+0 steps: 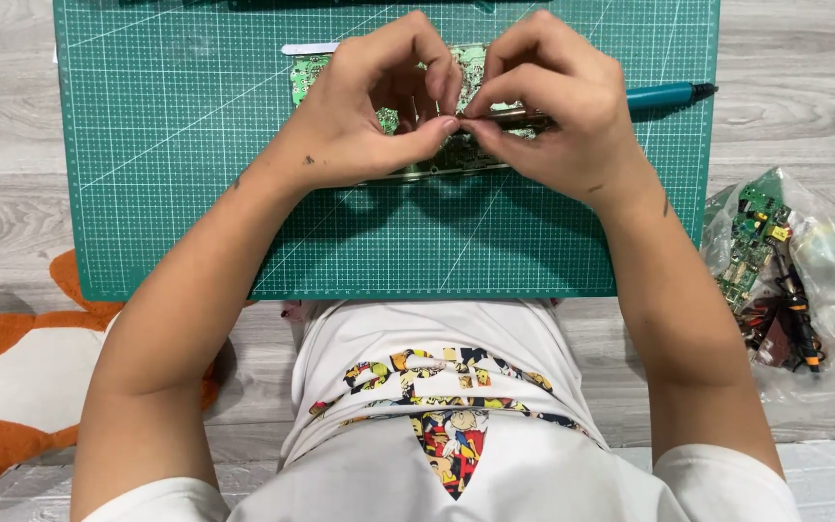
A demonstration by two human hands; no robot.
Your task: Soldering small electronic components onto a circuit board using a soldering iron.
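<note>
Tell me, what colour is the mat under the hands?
The cutting mat is teal green with white grid lines, seen in the head view.

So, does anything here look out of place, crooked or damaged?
Nothing looks damaged or spilled. Both hands, left hand and right hand, pinch at a green circuit board lying on the cutting mat. A teal tool lies half under the right hand. Loose boards sit in a clear plastic bag on the floor.

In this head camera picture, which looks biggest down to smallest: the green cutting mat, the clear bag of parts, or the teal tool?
1. Green cutting mat, by far.
2. Clear bag of parts.
3. Teal tool, though the hands hide part of it.
</note>
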